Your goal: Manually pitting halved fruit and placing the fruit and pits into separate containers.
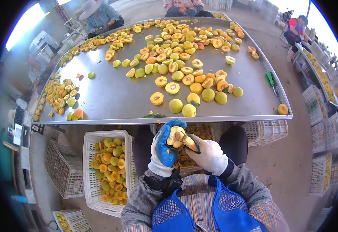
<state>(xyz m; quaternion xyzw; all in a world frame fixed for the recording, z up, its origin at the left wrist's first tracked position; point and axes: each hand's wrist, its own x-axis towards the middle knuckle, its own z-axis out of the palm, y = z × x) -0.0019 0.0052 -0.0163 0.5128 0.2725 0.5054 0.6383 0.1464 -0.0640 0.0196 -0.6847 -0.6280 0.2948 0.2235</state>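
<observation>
My left hand [166, 148], in a white glove with a blue coated palm, cups a pale yellow stone-fruit half [175, 137], its cut face turned up. My right hand [208, 153], in a white glove, grips a small pitting tool [190, 142] with a tan handle. The tool's thin curved end lies against the fruit's cut face. Both hands are just off the near edge of a metal-topped table [122, 98], above a crate of brown-orange scraps [204, 130]. Fruit halves [172, 88], several with stones still in them, are spread over the tabletop.
A white plastic crate [86, 174] of pitted halves stands at my left. A green-handled screwdriver [270, 78] lies by the table's raised right rim. Stacked crates [266, 132] stand under the right corner. People [102, 18] sit around the far and left sides.
</observation>
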